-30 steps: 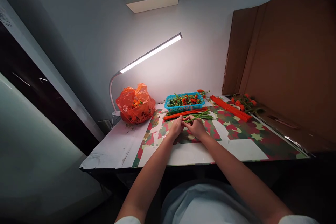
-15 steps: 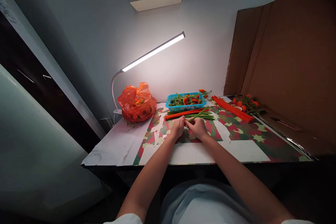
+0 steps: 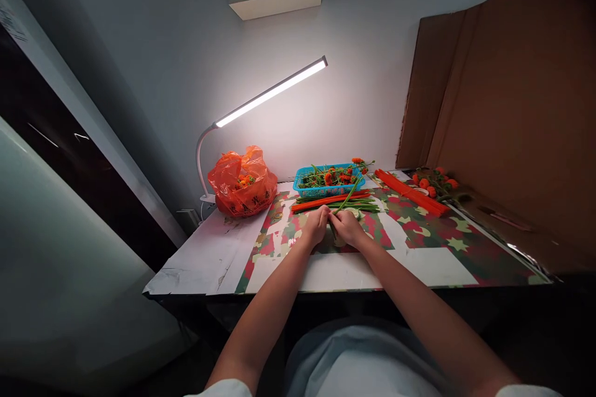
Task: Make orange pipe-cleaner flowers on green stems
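Observation:
My left hand (image 3: 316, 224) and my right hand (image 3: 347, 226) meet over the camouflage-patterned mat (image 3: 419, 229), fingers pinched together. Between them they grip one green pipe cleaner (image 3: 348, 195) whose free end points up and away toward the basket. Just beyond the hands lies a bundle of green pipe cleaners (image 3: 361, 205) and a strip of orange pipe cleaners (image 3: 321, 201). What the fingertips do with the stem is hidden by the hands.
A blue basket (image 3: 329, 180) of small orange flowers on green stems stands behind. An orange plastic bag (image 3: 242, 183) sits left, by a lit desk lamp (image 3: 265, 96). More orange pipe cleaners (image 3: 410, 192) and finished flowers (image 3: 435, 180) lie right, beside a cardboard sheet (image 3: 503, 111).
The green pipe cleaner's free end has swung from lying nearly flat to the right to pointing steeply up toward the basket. Both hands stay together at the same spot.

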`<state>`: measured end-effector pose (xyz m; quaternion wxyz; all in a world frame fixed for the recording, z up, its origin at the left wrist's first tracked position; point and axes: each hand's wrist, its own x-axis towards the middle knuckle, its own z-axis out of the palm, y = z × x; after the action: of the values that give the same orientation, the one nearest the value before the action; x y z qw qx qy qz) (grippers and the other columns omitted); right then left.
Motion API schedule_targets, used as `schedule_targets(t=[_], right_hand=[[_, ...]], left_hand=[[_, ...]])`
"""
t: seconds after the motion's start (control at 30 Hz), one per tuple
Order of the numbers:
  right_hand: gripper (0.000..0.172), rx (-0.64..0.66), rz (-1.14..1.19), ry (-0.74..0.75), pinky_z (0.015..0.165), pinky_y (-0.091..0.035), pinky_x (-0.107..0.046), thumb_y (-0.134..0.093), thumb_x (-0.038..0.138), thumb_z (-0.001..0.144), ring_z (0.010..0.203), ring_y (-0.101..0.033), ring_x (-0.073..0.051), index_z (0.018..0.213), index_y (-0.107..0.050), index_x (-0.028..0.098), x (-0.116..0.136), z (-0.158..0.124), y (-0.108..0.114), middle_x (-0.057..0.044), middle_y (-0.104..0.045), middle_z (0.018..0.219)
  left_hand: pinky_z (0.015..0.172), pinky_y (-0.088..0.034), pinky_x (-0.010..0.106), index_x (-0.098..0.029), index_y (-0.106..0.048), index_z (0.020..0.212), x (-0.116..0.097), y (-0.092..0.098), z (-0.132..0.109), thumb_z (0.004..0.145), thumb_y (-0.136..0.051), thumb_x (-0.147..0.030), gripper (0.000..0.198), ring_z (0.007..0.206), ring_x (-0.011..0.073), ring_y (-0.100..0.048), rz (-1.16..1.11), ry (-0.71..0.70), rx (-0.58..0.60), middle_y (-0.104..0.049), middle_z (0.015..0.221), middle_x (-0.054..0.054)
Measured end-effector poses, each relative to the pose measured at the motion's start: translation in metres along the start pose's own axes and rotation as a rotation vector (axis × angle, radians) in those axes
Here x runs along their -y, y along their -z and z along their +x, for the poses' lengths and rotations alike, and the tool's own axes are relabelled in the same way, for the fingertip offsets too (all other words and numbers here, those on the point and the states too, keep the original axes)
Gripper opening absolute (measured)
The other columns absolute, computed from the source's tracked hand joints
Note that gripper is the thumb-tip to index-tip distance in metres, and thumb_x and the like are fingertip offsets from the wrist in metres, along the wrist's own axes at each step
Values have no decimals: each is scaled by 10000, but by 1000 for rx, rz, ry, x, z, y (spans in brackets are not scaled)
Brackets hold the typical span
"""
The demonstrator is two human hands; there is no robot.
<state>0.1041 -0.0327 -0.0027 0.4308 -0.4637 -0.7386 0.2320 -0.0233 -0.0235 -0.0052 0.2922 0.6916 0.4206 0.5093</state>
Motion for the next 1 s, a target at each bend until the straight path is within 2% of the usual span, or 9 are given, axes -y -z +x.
schedule_targets(t=[0.1, 0.2, 0.3, 0.4, 0.5, 0.63, 0.83, 1.0], right_hand=[[396, -41, 40, -44, 485, -328, -231, -426, 392, 872, 512, -501, -137, 553, -537, 184, -2, 3, 2, -21, -579, 526], [385, -83, 23, -26, 531, -365, -234, -422, 396, 872, 572, -543, -148, 593, -565, 172, -2, 3, 6, -43, -627, 604], [352, -108, 9, -18, 537, -359, -239, -420, 361, 863, 574, -540, -148, 588, -541, 176, -1, 2, 9, -47, -623, 613], [357, -107, 64, -56, 497, -327, -239, -416, 355, 850, 514, -490, -136, 539, -478, 191, 0, 0, 10, -23, -557, 538], [383, -54, 179, -123, 481, -325, -237, -421, 372, 838, 466, -454, -123, 498, -444, 198, 0, 0, 10, -1, -503, 480], [403, 8, 272, -183, 479, -347, -238, -423, 387, 837, 435, -443, -116, 482, -455, 198, 0, -1, 11, 7, -497, 455], [342, 10, 120, -124, 482, -332, -231, -440, 293, 826, 459, -463, -118, 497, -458, 199, -3, -1, 10, 3, -525, 476], [344, -15, -31, -130, 508, -324, -238, -452, 224, 822, 479, -473, -122, 479, -437, 198, -3, 1, 9, -5, -529, 486]], left_hand=[[547, -317, 241, -188, -561, 695, 0, 1, 2, 849, -426, -507, 379, 534, 119, -374, -140, 64, 31, -426, 544, -30], [521, -343, 227, -163, -614, 758, -1, 5, 6, 777, -552, -520, 363, 514, 96, -391, -284, 162, 91, -454, 555, -36], [594, -432, 238, -134, -666, 871, -4, 12, 8, 668, -693, -511, 428, 570, 86, -472, -404, 235, 167, -579, 689, -3], [729, -493, 300, -129, -691, 963, -7, 16, 7, 608, -762, -491, 511, 659, 111, -560, -458, 254, 215, -660, 804, 30], [810, -500, 352, -130, -707, 976, -8, 18, 5, 594, -785, -471, 518, 759, 163, -619, -452, 236, 242, -702, 864, 58], [838, -503, 386, -128, -704, 1017, -6, 18, 5, 603, -785, -461, 537, 842, 215, -650, -399, 212, 248, -722, 919, 83], [856, -504, 378, -143, -719, 995, -3, 18, 6, 598, -798, -395, 477, 944, 248, -646, -309, 177, 254, -722, 998, 91], [828, -514, 371, -142, -724, 988, 6, 15, 7, 593, -799, -349, 452, 911, 247, -653, -232, 162, 219, -728, 987, 89]])
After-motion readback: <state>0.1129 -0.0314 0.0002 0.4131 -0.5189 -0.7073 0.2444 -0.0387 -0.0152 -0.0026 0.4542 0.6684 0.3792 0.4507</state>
